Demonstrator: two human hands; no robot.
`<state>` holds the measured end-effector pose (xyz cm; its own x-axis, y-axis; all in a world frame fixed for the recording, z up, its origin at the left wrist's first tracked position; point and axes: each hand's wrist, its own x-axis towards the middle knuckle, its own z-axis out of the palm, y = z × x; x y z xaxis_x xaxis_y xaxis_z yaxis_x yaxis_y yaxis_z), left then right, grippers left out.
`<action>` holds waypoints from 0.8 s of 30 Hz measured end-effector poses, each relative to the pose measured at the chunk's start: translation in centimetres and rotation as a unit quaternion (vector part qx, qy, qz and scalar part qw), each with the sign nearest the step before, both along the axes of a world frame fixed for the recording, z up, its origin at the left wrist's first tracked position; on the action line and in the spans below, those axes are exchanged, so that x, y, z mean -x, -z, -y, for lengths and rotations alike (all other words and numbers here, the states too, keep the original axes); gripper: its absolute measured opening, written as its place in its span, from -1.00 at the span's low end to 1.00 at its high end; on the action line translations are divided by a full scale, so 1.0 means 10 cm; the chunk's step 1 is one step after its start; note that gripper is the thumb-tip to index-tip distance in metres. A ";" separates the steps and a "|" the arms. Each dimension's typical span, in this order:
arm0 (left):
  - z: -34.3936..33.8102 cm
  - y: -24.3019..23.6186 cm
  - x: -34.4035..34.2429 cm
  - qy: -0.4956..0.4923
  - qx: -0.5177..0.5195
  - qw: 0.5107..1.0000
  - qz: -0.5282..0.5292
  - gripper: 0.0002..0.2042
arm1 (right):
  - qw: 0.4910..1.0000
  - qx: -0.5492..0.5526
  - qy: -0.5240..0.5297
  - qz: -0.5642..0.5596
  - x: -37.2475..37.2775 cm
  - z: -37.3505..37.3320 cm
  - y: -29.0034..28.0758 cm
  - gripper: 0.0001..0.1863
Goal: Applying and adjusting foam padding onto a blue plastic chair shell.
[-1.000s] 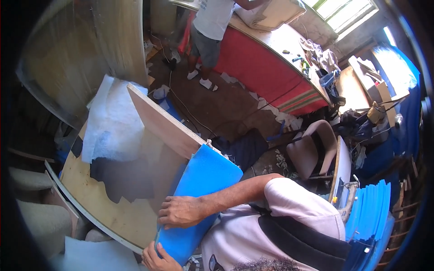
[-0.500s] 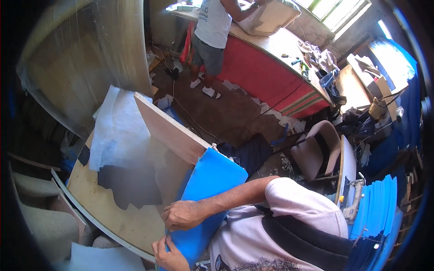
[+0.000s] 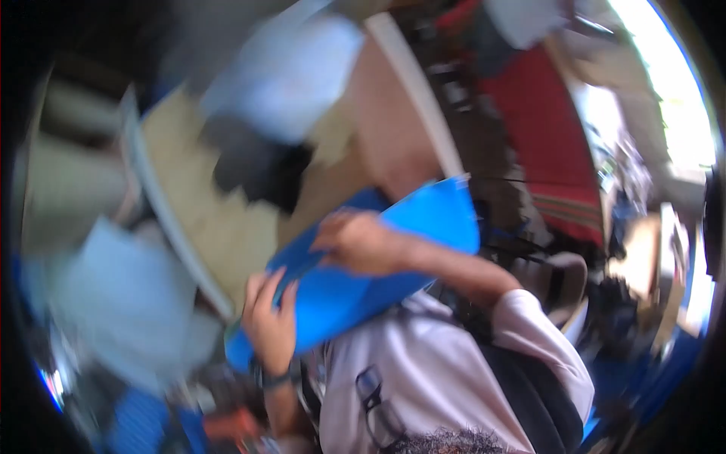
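Observation:
A bright blue sheet (image 3: 340,306), perhaps foam or fabric, lies over the near edge of a plywood piece (image 3: 246,227) in front of my body. My left hand (image 3: 271,318) rests on the left part of the sheet, fingers stretched out and apart. Farther right, my right hand (image 3: 359,242) is closed over the sheet near its far edge, its fingers curled down. Whatever sits in those fingers is hidden and blurred. Beyond my hands, a dark grey ragged-edged piece (image 3: 268,170) and a white padding sheet (image 3: 291,72) lie on the plywood.
A pinkish board (image 3: 389,106) stands up along the right of the plywood. Past it is a table with a red side (image 3: 541,129), and a person (image 3: 522,23) stands at its far end. Pale sheets (image 3: 128,295) are at the left, a chair (image 3: 563,276) at the right.
The view has swung, smearing the picture. My right hand has moved away from my left, farther right along the sheet. My left fingers have spread out.

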<state>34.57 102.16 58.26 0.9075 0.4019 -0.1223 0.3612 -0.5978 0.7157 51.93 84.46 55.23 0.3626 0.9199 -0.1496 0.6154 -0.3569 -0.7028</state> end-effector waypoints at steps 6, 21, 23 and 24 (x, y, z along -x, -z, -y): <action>0.00 -0.07 -0.01 -0.010 -0.015 0.999 -0.040 -0.75 | 0.984 0.020 0.023 -0.173 -0.11 0.00 -0.27 -0.68; 0.08 0.10 -0.12 0.023 -0.091 0.995 -0.028 -0.92 | 0.987 0.002 -0.062 -0.151 -0.05 -0.39 -0.03 -0.84; 0.09 0.12 -0.11 0.019 -0.102 0.995 -0.009 -0.92 | 0.987 -0.014 -0.047 -0.155 -0.11 -0.35 -0.07 -0.84; 0.09 0.13 -0.10 0.013 -0.104 0.995 0.005 -0.92 | 0.981 0.008 -0.026 -0.193 -0.16 -0.31 -0.09 -0.85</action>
<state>35.58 101.27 56.94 0.9185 0.3943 -0.0310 0.3379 -0.7416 0.5795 53.50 87.52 56.17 0.2285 0.9323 -0.2805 0.3234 -0.3445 -0.8814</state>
